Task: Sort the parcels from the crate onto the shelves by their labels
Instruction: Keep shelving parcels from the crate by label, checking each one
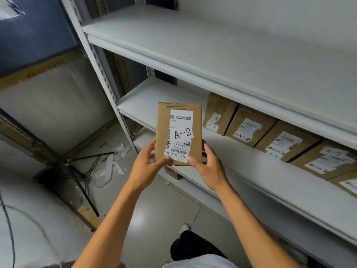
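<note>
I hold a small brown cardboard parcel (163, 132) upright in front of the shelving, its white label reading "A-2" facing me. My left hand (148, 163) grips its lower left edge and my right hand (207, 163) grips its lower right edge, thumbs on the label. Behind it, the middle shelf (251, 171) carries a row of several brown parcels (249, 126) marked "A-2", leaning side by side toward the right. The crate is not in view.
A white upper shelf board (212, 45) spans the top. The perforated upright post (108, 84) stands at the left. A black tripod (81, 167), crumpled plastic wrap (110, 167) and a cable lie on the floor to the left.
</note>
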The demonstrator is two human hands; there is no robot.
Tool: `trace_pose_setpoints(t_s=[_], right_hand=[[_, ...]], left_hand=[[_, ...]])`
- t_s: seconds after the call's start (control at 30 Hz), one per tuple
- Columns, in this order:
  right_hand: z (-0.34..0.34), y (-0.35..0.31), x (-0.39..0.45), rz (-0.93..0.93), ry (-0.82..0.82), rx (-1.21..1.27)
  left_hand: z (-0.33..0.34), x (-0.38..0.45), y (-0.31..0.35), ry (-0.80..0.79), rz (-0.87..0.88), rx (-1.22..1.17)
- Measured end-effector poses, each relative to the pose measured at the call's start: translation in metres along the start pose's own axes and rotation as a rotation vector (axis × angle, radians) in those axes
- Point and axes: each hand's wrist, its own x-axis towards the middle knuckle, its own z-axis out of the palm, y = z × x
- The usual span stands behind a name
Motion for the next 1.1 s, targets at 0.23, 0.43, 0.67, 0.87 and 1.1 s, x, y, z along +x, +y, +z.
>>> trace_pose_setpoints(t_s=[0.23,0.43,0.67,0.87,1.1], right_hand=[[0.012,0.018,0.103,0.069,0.119,-0.022],[0.03,0.028,0.161,0.143,0.21,-0.146],[0.074,0.066,0.218,0.222,0.506,-0.393],[0.087,0.095,0.255,0.233,0.631,-0.381],[0.089,0.103,0.256,0.248,0.658,-0.251]], left_hand=[[-0.019,0.116,-0.013,-0.078,-0.043,0.093],[-0.028,0.2,-0.025,-0.136,0.053,0.172],[-0.027,0.285,-0.063,-0.16,0.193,0.311],[-0.011,0.34,-0.087,-0.148,0.348,0.406],[0.001,0.346,-0.098,-0.372,0.349,0.285]])
